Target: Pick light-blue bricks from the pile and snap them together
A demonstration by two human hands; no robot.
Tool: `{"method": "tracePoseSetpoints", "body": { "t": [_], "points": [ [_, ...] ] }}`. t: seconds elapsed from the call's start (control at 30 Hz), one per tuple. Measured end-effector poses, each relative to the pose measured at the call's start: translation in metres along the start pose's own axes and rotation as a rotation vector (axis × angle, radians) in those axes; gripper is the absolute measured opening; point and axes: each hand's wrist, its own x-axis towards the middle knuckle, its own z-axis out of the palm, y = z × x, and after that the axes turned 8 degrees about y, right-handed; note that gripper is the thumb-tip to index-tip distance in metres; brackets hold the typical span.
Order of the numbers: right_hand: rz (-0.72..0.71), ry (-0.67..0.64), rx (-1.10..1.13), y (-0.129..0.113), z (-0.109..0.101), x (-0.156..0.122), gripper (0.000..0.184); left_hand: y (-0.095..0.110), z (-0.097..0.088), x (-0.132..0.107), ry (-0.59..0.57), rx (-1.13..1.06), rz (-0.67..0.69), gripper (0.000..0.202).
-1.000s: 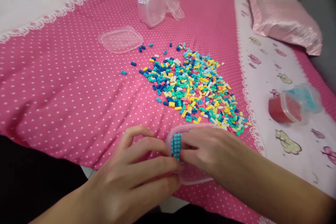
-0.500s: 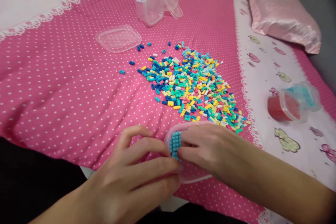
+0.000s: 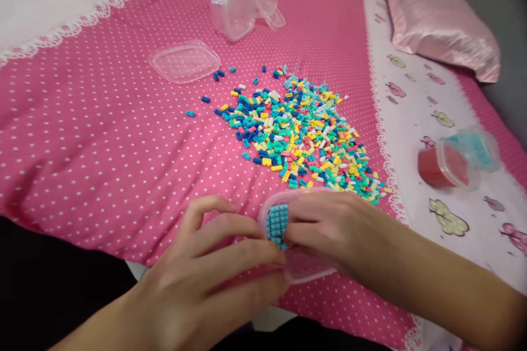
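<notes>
A clear plastic container [image 3: 317,270] lies tilted at the near edge of the bed. Packed against its left end is a neat block of small teal bricks [image 3: 276,224], studs showing. My left hand [image 3: 214,263] grips the container's left side, fingers curved over the rim by the bricks. My right hand [image 3: 333,227] reaches inside with fingers bent together beside the block; the fingertips are hidden, so anything pinched there cannot be made out. Just beyond the container spreads a pile of small mixed-colour building bricks [image 3: 300,126].
A loose clear lid [image 3: 185,61] lies left of the pile, with clear containers [image 3: 234,11] behind it. At right stand one container of red pieces [image 3: 442,165] and another of blue pieces [image 3: 480,148]. A pink pillow [image 3: 444,30] rests at the far right.
My right hand has shifted slightly right inside the container, exposing more of the teal block. My left hand keeps its hold with its lower fingers slightly farther right.
</notes>
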Motion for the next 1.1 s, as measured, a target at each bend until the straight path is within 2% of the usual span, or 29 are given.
{"method": "tracePoseSetpoints", "body": {
  "t": [0.07, 0.2, 0.3, 0.37, 0.47, 0.63, 0.77, 0.93, 1.0, 1.1],
  "points": [
    [0.086, 0.091, 0.126, -0.004, -0.007, -0.008, 0.018, 0.002, -0.002, 0.002, -0.002, -0.007, -0.031, 0.021],
    [0.369, 0.314, 0.474, -0.024, -0.015, -0.019, 0.017, 0.01, -0.001, 0.011, 0.029, -0.021, -0.144, 0.021],
    [0.481, 0.384, 0.686, -0.038, -0.012, -0.019, 0.026, 0.016, 0.003, 0.019, 0.082, -0.017, -0.186, 0.016],
    [0.537, 0.42, 0.746, -0.044, -0.008, -0.017, 0.024, 0.021, 0.007, 0.022, 0.113, 0.041, -0.212, 0.011],
    [0.574, 0.446, 0.689, -0.044, -0.007, -0.015, 0.021, 0.026, 0.012, 0.026, 0.13, 0.153, -0.21, 0.008],
    [0.538, 0.379, 0.594, -0.033, -0.009, -0.017, 0.025, 0.025, 0.019, 0.032, 0.094, 0.165, -0.155, 0.015],
    [0.535, 0.282, 0.489, -0.017, -0.007, -0.018, 0.025, 0.017, 0.013, 0.033, 0.045, 0.206, -0.132, 0.015],
    [0.495, 0.16, 0.391, -0.008, -0.005, -0.011, 0.027, 0.011, 0.002, 0.023, -0.101, 0.282, -0.075, 0.035],
    [0.512, 0.123, 0.366, -0.009, -0.006, -0.008, 0.025, 0.012, 0.002, 0.021, -0.162, 0.31, -0.037, 0.037],
    [0.513, 0.106, 0.295, -0.011, -0.006, -0.006, 0.024, 0.012, 0.007, 0.021, -0.195, 0.359, 0.003, 0.041]
  ]
}}
